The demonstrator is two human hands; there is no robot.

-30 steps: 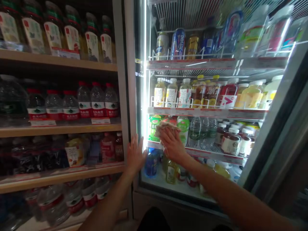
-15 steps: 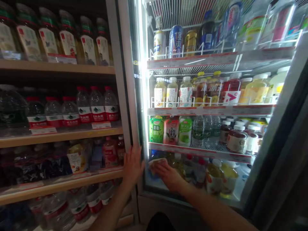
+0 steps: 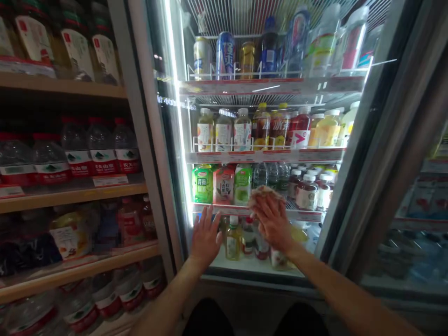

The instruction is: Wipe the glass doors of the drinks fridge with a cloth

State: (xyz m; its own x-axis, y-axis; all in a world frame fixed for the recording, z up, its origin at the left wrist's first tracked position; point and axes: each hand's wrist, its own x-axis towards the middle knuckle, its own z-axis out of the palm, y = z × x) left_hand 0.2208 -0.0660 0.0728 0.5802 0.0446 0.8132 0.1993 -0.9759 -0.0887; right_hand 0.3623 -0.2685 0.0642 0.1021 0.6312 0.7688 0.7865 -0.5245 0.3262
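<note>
Cloth (image 3: pixel 263 195) is held in the grip of our flattened right hand (image 3: pixel 275 223); our left hand (image 3: pixel 206 239) spreads wide, pointing upward; both partly hide bottles (image 3: pixel 232 245).

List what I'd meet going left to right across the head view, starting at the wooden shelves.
Wooden shelves, light strip, left hand, light-green bottle, right hand with cloth, short white-capped bottles.
</note>
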